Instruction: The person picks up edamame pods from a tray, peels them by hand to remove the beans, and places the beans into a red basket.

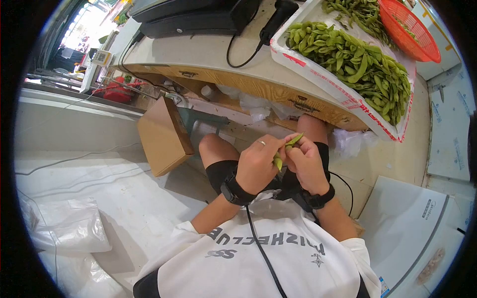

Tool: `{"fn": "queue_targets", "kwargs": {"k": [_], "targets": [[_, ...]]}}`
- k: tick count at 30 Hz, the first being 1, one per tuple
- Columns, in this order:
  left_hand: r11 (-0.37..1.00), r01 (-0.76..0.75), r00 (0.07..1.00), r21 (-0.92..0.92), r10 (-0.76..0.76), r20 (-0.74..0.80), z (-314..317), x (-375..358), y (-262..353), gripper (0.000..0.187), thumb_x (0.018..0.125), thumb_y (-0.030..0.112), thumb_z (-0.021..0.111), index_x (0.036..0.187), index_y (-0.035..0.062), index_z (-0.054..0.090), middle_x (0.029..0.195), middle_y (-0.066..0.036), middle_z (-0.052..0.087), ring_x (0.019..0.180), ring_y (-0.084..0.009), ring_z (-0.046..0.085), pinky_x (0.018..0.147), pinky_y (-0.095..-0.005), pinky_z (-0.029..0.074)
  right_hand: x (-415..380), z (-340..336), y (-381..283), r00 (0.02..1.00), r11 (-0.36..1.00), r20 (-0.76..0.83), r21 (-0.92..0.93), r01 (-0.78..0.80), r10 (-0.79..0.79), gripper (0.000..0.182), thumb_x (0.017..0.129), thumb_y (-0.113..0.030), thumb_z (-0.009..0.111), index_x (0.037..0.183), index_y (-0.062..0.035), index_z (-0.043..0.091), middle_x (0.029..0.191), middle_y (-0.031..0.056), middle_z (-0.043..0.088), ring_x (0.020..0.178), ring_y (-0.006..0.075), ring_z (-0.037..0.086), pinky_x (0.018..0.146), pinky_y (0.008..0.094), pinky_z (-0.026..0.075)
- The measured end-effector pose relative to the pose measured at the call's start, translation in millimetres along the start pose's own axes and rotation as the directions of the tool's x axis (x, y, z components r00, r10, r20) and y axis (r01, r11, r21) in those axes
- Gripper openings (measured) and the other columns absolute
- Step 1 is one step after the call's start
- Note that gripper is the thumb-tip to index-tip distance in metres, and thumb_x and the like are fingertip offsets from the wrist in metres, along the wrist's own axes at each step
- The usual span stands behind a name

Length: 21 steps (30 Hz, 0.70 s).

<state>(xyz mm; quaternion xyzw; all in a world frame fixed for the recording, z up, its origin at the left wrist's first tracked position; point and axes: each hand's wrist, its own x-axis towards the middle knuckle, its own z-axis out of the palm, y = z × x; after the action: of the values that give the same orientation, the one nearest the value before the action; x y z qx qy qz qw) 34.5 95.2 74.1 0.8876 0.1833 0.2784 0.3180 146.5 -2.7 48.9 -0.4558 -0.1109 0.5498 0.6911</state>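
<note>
My left hand and my right hand meet above my lap, fingers closed in a pinch. A green soybean pod is gripped by the fingertips of my right hand, its inner end at my left fingertips. Another green pod sticks out below the fingers of my left hand. A white foam box on the counter, ahead and to the right, holds a large heap of soybean pods. At its far side rests a red plastic basket with some small green pieces inside.
The wooden-fronted counter carries a black machine and a handheld scanner with a cable. A cardboard box stands at left, plastic bags behind it. At right is a white appliance. A cable runs down my shirt.
</note>
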Motion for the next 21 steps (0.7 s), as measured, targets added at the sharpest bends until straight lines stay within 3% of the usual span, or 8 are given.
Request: {"fn": "queue_targets", "kwargs": {"k": [9, 12, 21], "targets": [[0.999, -0.008, 1.0, 0.033, 0.007, 0.008, -5.2, 6.5, 1.3, 0.028, 0.069, -0.004, 0.069, 0.096, 0.0005, 0.063, 0.08, -0.013, 0.063, 0.072, -0.0304, 0.064, 0.061, -0.0342, 0.051, -7.7, -0.2, -7.4, 0.998, 0.989, 0.034, 0.137, -0.064, 0.06, 0.018, 0.093, -0.014, 0.058, 0.108, -0.0051, 0.058, 0.082, 0.0002, 0.061, 0.055, 0.0023, 0.045, 0.046, 0.0152, 0.03], [0.999, -0.024, 1.0, 0.048, 0.024, 0.02, -3.2, 5.4, 2.1, 0.025, 0.07, -0.005, 0.068, 0.094, -0.0005, 0.062, 0.08, -0.013, 0.063, 0.072, -0.0306, 0.064, 0.061, -0.0343, 0.051, -2.4, -3.8, 0.5, 0.998, 0.998, 0.059, 0.057, 0.015, -0.019, 0.02, 0.094, -0.019, 0.061, 0.108, -0.0051, 0.058, 0.081, 0.0008, 0.061, 0.055, 0.0023, 0.044, 0.046, 0.015, 0.03], [0.999, 0.024, 0.999, 0.038, -0.023, -0.044, -3.7, 6.7, -4.6, 0.02, 0.075, -0.006, 0.066, 0.094, -0.0009, 0.062, 0.079, -0.014, 0.062, 0.071, -0.032, 0.063, 0.062, -0.0322, 0.05, -4.1, -12.7, -2.6, 0.997, 0.993, 0.069, 0.109, -0.036, 0.029, 0.015, 0.094, -0.015, 0.055, 0.104, -0.0047, 0.06, 0.08, 0.0016, 0.061, 0.053, 0.003, 0.041, 0.045, 0.0169, 0.029]]}}
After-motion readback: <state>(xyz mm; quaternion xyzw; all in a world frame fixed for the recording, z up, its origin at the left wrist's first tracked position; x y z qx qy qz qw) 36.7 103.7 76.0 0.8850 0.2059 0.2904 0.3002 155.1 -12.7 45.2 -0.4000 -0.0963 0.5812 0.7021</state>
